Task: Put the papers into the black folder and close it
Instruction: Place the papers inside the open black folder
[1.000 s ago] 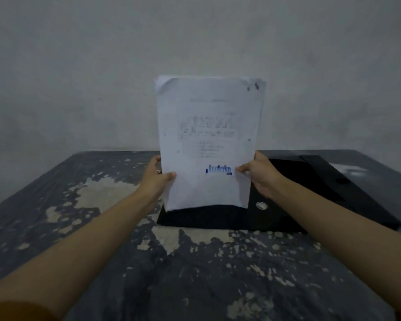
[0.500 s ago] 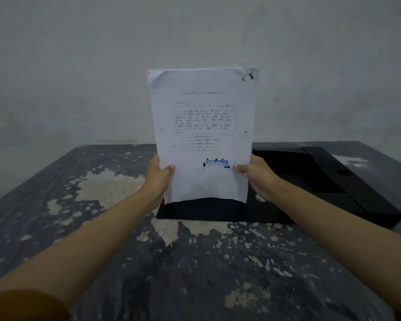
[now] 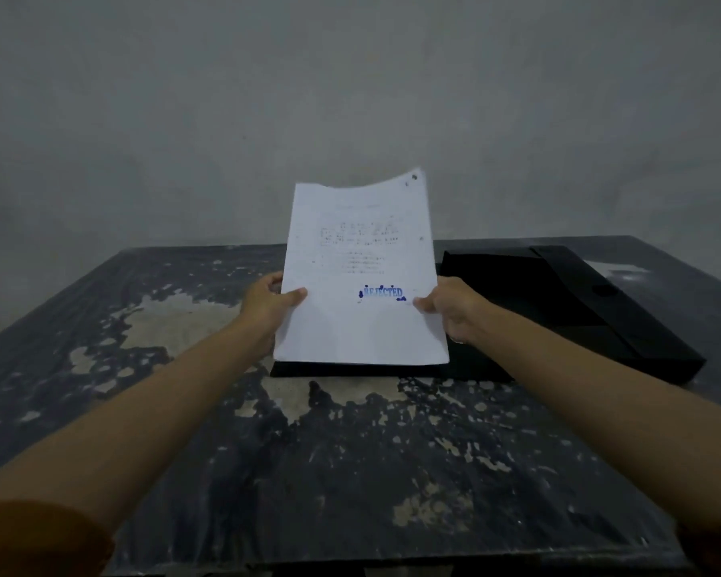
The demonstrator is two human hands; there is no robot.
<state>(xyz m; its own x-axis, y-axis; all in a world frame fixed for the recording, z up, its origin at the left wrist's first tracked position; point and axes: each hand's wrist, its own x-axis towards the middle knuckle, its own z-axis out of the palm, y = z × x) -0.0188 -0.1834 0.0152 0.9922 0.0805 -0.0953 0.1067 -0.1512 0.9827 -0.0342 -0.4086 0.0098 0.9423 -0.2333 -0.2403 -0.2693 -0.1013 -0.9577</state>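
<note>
Both edges of the stapled papers (image 3: 361, 281) are pinched by the left hand (image 3: 267, 306) and right hand (image 3: 454, 308) — tilted back from upright and lowered at frame centre toward the open black folder (image 3: 558, 310) — insertion is judged imminent.

The papers (image 3: 361, 281) cover the near left part of the black folder (image 3: 558, 310), so its inside there cannot be seen, and the printed lines above the blue stamp are too blurred to read. The fingers of the left hand (image 3: 267, 304) and right hand (image 3: 450, 308) lie hidden behind the sheets, only the thumbs showing.
</note>
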